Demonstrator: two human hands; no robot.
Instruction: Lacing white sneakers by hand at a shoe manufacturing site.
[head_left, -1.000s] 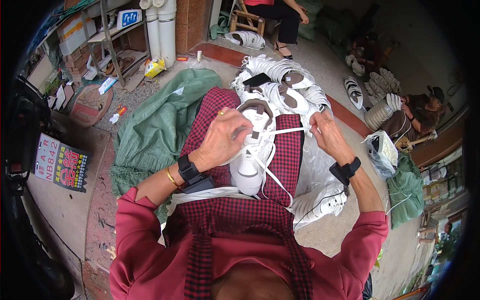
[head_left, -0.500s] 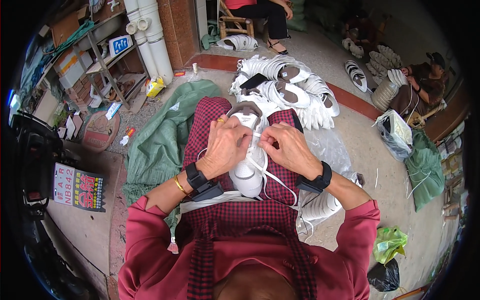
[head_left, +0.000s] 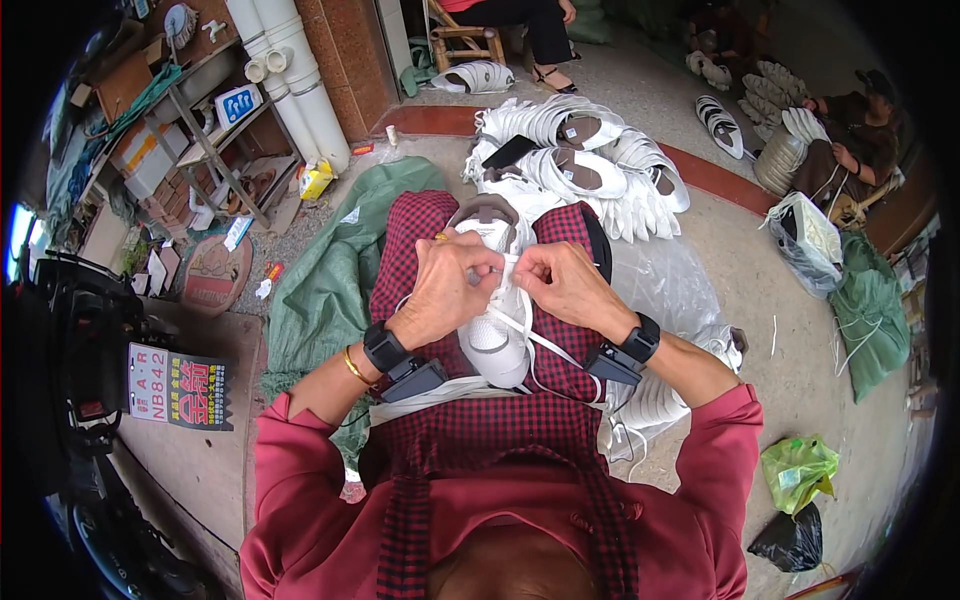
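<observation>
A white sneaker (head_left: 497, 352) lies on my lap, its toe toward me and its grey-lined opening away from me. My left hand (head_left: 448, 287) rests over one side of the shoe, thumb and forefinger pinched at the white shoelace (head_left: 511, 268). From the other side my right hand (head_left: 568, 288) pinches the same lace near the upper eyelets, its fingers curled. The two sets of fingertips are close together. Loose lace hangs over the toe and across the checked apron (head_left: 480, 437) on my lap. The exact grip on the lace is partly hidden by my fingers.
Stacked white shoe uppers (head_left: 570, 165) lie ahead, with a dark phone (head_left: 510, 152) on them. Green sacking (head_left: 325, 275) lies on the left, clear plastic sheeting (head_left: 670, 285) on the right. A seated co-worker (head_left: 850, 150) handles uppers at far right. A parked vehicle (head_left: 75, 350) stands left.
My right fingertips have moved slightly left, closer to my left fingers at the lace. The whole view has shifted a little. The co-worker's arm at far right has moved.
</observation>
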